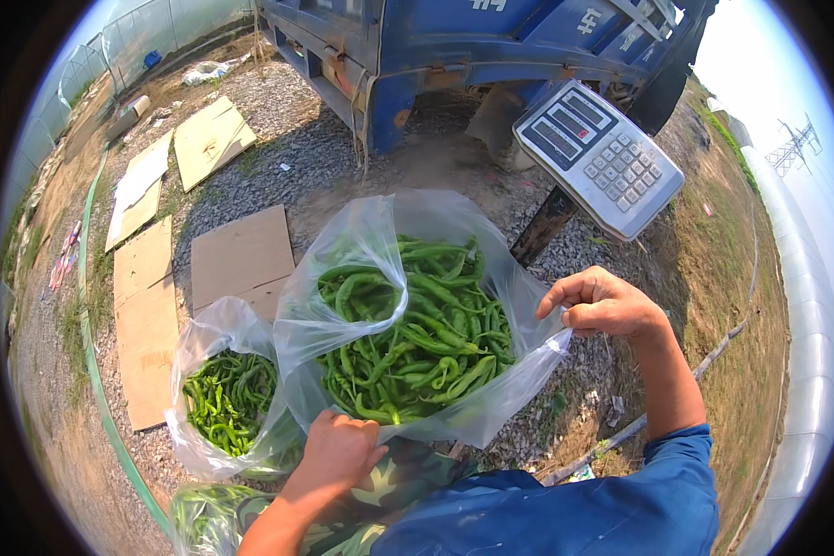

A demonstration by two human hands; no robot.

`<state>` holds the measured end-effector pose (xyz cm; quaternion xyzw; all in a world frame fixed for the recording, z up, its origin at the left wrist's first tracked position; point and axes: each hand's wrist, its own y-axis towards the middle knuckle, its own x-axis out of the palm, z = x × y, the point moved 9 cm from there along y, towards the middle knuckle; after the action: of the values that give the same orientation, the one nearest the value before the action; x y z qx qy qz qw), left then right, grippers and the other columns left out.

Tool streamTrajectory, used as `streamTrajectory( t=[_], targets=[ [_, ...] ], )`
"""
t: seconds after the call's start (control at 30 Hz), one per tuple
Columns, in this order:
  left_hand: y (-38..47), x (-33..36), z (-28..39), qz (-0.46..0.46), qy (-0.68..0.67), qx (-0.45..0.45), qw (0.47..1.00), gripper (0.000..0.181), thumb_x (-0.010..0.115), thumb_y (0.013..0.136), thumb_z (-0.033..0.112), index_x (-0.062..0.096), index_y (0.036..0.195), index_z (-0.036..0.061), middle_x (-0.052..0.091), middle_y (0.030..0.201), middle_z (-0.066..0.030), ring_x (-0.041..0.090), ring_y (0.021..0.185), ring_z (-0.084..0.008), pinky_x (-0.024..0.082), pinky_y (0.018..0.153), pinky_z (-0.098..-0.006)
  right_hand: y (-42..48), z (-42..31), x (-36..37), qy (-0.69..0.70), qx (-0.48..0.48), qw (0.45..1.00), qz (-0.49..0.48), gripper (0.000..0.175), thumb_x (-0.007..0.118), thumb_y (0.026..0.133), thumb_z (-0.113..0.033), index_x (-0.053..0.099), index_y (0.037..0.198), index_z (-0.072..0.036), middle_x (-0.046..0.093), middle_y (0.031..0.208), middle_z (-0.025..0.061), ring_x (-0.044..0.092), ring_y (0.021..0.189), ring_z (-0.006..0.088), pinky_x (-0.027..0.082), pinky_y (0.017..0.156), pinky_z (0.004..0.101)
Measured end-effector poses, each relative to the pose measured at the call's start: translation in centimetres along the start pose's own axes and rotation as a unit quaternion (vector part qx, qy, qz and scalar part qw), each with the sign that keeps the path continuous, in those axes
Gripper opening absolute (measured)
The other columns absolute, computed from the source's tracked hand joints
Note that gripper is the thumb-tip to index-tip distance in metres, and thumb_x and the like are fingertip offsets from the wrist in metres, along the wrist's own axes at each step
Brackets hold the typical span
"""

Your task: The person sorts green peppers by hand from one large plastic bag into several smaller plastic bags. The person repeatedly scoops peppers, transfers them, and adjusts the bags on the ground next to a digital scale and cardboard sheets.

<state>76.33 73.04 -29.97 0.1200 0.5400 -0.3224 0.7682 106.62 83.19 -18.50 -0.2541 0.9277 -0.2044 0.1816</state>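
Long green peppers [431,333] fill a large clear plastic bag [340,243] whose mouth is spread wide in front of me. At its right edge, my right hand [594,306] pinches a gathered corner of the film between thumb and fingers. My left hand [344,445] is closed on the near edge of the same bag, low in the picture. To the left stands a smaller clear bag [184,375] of thinner green peppers [229,396]. Another bag of green peppers [208,514] lies by my leg at the bottom left.
A scale's display and keypad [598,160] stands on a post [543,226] beyond the bag. Behind is a blue truck bed [459,42]. Flattened cardboard sheets [243,257] lie on gravel at left, near a green hose [94,368]. A pipe [598,448] runs along the right.
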Motion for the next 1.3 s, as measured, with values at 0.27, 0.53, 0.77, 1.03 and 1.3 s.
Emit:
streamTrajectory(
  t=[0.27, 0.53, 0.77, 1.03, 1.3],
  targets=[
    [-2.5, -8.1, 1.5, 0.219, -0.067, 0.023, 0.973, 0.033, 0.073, 0.085, 0.04, 0.067, 0.091, 0.0076, 0.062, 0.077, -0.007, 0.06, 0.079, -0.0276, 0.046, 0.081, -0.0382, 1.2, -10.8, 3.9, -0.238, -0.15, 0.958, -0.048, 0.037, 0.079, 0.081, -0.025, 0.072, 0.105, 0.002, 0.056, 0.059, 0.001, 0.05, 0.053, 0.0076, 0.039, 0.052, 0.0269],
    [-2.3, -5.2, 2.3, 0.135, -0.189, 0.046, 0.972, 0.028, 0.072, 0.085, 0.031, 0.064, 0.081, 0.0038, 0.064, 0.081, -0.0126, 0.065, 0.085, -0.0327, 0.049, 0.077, -0.0448, 13.0, -18.0, 23.9, -0.397, -0.275, 0.832, -0.272, 0.037, 0.074, 0.078, -0.02, 0.068, 0.107, 0.003, 0.068, 0.073, 0.0121, 0.068, 0.068, 0.0229, 0.053, 0.065, 0.0342],
    [-3.9, -0.1, -2.9, 0.082, -0.193, -0.075, 0.975, 0.017, 0.069, 0.076, 0.017, 0.071, 0.072, 0.001, 0.07, 0.072, -0.0186, 0.071, 0.074, -0.0362, 0.055, 0.067, -0.0468, 32.0, -5.8, 50.8, -0.669, -0.272, 0.592, -0.358, 0.047, 0.074, 0.073, -0.027, 0.069, 0.113, -0.004, 0.073, 0.1, 0.0176, 0.07, 0.098, 0.0337, 0.056, 0.084, 0.0443],
    [-10.9, 0.4, -6.3, 0.17, -0.23, -0.13, 0.949, 0.015, 0.066, 0.069, 0.016, 0.075, 0.079, 0.0071, 0.072, 0.087, -0.0143, 0.068, 0.083, -0.0304, 0.049, 0.077, -0.0397, 38.0, 10.5, 65.6, -0.595, -0.239, 0.662, -0.388, 0.09, 0.086, 0.063, -0.047, 0.051, 0.138, -0.011, 0.054, 0.131, 0.0168, 0.056, 0.121, 0.037, 0.053, 0.096, 0.0459],
    [-11.8, 2.8, -3.5, -0.087, -0.319, 0.002, 0.944, 0.029, 0.066, 0.072, 0.021, 0.075, 0.094, 0.0047, 0.072, 0.103, -0.0177, 0.067, 0.103, -0.0291, 0.051, 0.084, -0.0429, 36.5, 18.0, 70.7, -0.466, -0.412, 0.726, -0.295, 0.042, 0.063, 0.087, -0.018, 0.056, 0.128, -0.011, 0.058, 0.119, 0.0234, 0.059, 0.11, 0.0393, 0.051, 0.091, 0.0478]
  ],
)
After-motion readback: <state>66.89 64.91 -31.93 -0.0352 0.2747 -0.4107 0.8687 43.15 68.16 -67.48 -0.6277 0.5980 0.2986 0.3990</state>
